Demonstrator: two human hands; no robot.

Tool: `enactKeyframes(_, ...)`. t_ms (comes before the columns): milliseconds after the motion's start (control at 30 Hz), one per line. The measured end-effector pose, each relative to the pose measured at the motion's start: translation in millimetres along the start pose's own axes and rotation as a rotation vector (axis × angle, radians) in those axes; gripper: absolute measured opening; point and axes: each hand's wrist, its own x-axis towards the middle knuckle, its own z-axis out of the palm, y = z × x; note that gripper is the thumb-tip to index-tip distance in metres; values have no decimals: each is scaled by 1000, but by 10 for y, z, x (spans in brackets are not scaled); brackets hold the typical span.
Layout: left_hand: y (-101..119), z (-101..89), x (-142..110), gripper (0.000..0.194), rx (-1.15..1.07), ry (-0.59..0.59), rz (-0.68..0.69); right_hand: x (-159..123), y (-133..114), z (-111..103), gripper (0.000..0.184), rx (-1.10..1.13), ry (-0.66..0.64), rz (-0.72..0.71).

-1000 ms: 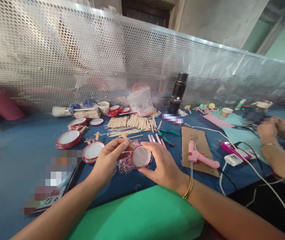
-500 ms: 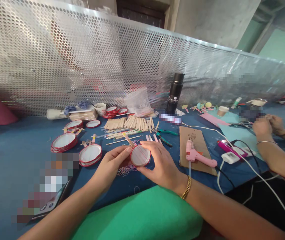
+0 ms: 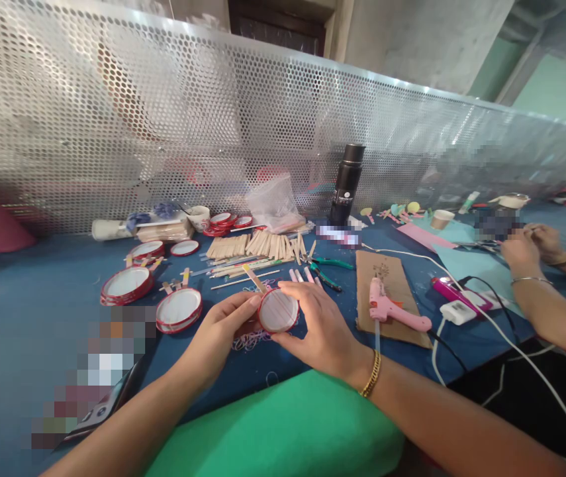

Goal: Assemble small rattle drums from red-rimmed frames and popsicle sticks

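Head view, hands (image 3: 318, 318) holding disc (image 3: 279, 310), stick (image 3: 253, 277) (yellow-tipped)

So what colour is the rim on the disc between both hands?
The disc has a red rim; the head view shows it best.

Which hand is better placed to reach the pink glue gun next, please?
Probably the right hand: it is nearer the pink glue gun, which lies on cardboard to its right. The left hand would have to reach across. The right, though, grips a red-rimmed disc, so would need freeing first.
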Motion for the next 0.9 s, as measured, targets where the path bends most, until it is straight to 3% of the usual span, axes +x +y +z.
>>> enactKeyframes(900,24,87,-50,33,39,9,-8,11,-50,-16,63,-37,-7,1)
